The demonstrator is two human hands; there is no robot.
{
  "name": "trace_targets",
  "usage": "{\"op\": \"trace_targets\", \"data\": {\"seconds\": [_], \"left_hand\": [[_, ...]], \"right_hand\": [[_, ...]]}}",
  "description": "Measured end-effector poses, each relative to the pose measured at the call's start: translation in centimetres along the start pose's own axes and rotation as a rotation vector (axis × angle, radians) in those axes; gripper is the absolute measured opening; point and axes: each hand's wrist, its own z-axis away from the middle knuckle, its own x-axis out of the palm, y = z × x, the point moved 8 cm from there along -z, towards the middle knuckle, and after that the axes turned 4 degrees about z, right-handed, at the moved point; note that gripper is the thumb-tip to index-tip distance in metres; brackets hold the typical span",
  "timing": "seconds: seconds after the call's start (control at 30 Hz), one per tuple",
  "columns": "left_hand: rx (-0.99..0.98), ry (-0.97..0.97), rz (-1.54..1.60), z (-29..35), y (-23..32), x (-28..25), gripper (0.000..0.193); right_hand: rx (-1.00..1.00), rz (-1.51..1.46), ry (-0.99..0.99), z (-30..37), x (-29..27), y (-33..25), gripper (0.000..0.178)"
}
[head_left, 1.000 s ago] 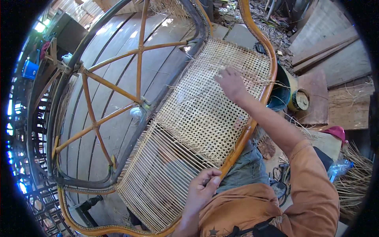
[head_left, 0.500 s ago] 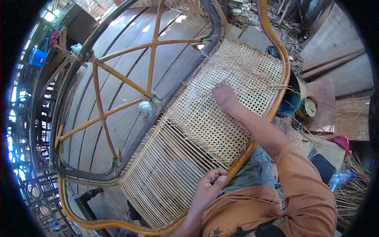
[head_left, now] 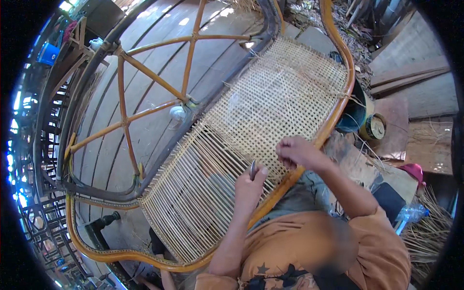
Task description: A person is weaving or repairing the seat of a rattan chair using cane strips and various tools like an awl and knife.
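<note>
A rattan frame lies across in front of me, its opening filled with pale cane. Open-hole cane weave covers the far right part, while parallel cane strands with gaps between them fill the near left part. My left hand is closed around a small, short metal blade that points up, just over the border between weave and bare strands. Close by, my right hand hovers above the weave near the frame's near rail, fingers curled and pinched; whatever they hold is too small to make out.
Dark bent poles with a crossed rattan lattice stand on the left over a plank floor. To the right are a dark bucket, a tin can, wooden boards, a plastic bottle and loose cane strips.
My right hand has come back from the middle of the weave toward my left hand, its fingers now curled. My left hand has lifted off the near rail and moved slightly forward, showing the blade.
</note>
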Motion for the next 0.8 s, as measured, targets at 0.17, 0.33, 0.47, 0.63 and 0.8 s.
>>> {"op": "trace_targets", "data": {"seconds": [0.17,0.33,0.47,0.63,0.8], "left_hand": [[0.023,-0.101,0.038,2.3,-2.2,1.5,0.030],[-0.005,-0.088,0.255,3.8,-5.6,2.5,0.020],[-0.021,-0.075,0.344,3.7,-5.5,3.9,0.016],[0.069,0.071,0.310,2.9,-3.1,2.4,0.013],[0.158,0.230,0.278,-0.5,-1.3,-2.5,0.016]], "right_hand": [[-0.136,0.234,-0.045,8.2,4.3,3.7,0.015],[0.027,-0.211,0.021,10.7,4.9,7.5,0.016],[-0.007,-0.928,0.034,10.3,6.2,7.5,0.013],[-0.104,-0.665,0.248,9.6,3.2,7.7,0.013],[-0.206,-0.232,0.563,9.0,-2.9,7.1,0.016]]}}
